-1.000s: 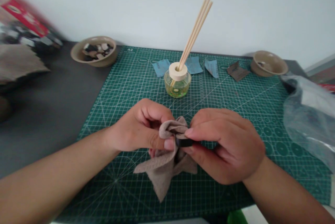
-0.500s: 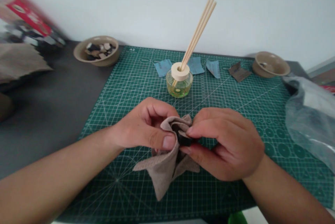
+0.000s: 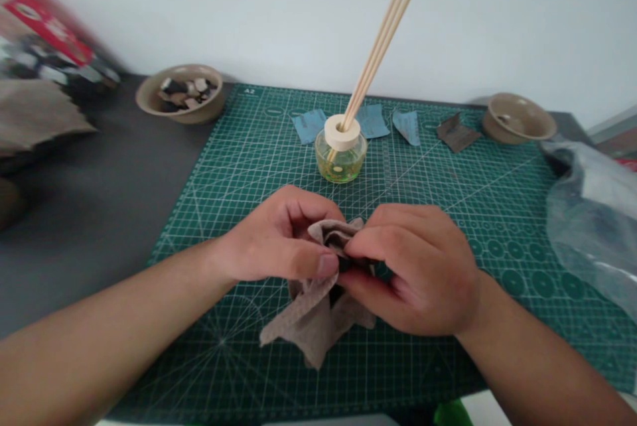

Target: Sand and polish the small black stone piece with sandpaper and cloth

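Observation:
A crumpled beige-brown cloth (image 3: 308,326) is bunched between my hands over the green cutting mat (image 3: 239,207), its corners hanging down. My left hand (image 3: 283,237) is closed on the cloth's left side, the thumb pressed on top. My right hand (image 3: 413,267) pinches a small dark piece (image 3: 343,263) at the cloth's fold, touching the left thumb. Fingers and cloth cover most of the dark piece. Beyond my hands stands a glass diffuser bottle (image 3: 340,159) with a wooden cap and several thin sticks.
A bowl (image 3: 219,104) of small dark and tan pieces stands back left, another bowl (image 3: 520,122) back right. Blue paper pieces (image 3: 309,126) and a brown one (image 3: 458,134) lie along the mat's back. Clear plastic (image 3: 592,213) is at right, brown paper (image 3: 37,111) at left.
My right hand has moved slightly left, pushing the dark piece deeper into the cloth's fold. The cloth's hanging corners have shifted up a little.

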`<state>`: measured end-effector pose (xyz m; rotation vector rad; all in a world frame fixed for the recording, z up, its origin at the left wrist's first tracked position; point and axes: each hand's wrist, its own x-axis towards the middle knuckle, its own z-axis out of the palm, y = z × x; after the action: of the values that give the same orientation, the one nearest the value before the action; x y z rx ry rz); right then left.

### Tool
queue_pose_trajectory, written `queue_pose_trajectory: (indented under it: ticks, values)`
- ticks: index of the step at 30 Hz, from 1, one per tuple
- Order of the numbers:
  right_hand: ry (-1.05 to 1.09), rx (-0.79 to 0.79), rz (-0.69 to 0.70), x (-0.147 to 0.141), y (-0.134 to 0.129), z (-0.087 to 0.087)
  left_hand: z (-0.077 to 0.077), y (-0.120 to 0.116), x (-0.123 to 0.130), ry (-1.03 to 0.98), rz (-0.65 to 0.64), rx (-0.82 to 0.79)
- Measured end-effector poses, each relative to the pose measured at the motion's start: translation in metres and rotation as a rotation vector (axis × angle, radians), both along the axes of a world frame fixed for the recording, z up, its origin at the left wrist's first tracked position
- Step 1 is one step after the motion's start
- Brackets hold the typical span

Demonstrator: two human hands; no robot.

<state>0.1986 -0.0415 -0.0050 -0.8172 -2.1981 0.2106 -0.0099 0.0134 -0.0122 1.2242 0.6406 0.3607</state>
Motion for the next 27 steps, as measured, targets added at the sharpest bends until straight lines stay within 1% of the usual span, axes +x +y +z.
queue_pose_trajectory:
  ticks: [4,7,9,11,13,16,19,22,25,27]
  values:
    - [0.08,-0.089,-0.026,0.0,-0.002,0.004,-0.004,0.004,-0.005,-0.029,-0.005,-0.023]
    - [0.152,-0.19,-0.029,0.001,-0.003,0.01,-0.002,0.003,-0.007,-0.055,-0.011,-0.086]
    - [0.21,-0.259,-0.012,0.002,-0.004,0.013,0.002,-0.002,-0.007,-0.077,0.008,-0.13]
    - [0.265,-0.316,0.001,0.003,-0.004,0.015,0.005,-0.008,-0.006,-0.099,0.099,-0.16]
    - [0.305,-0.359,0.003,0.004,-0.004,0.016,0.008,-0.013,-0.005,-0.136,0.146,-0.202]
    - [0.346,-0.432,-0.008,0.003,-0.004,0.015,0.009,-0.016,-0.002,-0.172,0.142,-0.284]
    - [0.386,-0.518,0.018,0.003,-0.003,0.014,0.009,-0.015,-0.001,-0.199,0.134,-0.348]
    - [0.382,-0.53,0.052,0.004,-0.002,0.013,0.009,-0.013,0.0,-0.235,0.131,-0.387]
    - [0.339,-0.484,0.06,0.004,-0.001,0.013,0.008,-0.012,0.0,-0.247,0.119,-0.406]
    - [0.302,-0.444,0.05,0.003,0.0,0.013,0.006,-0.01,0.001,-0.236,0.114,-0.381]
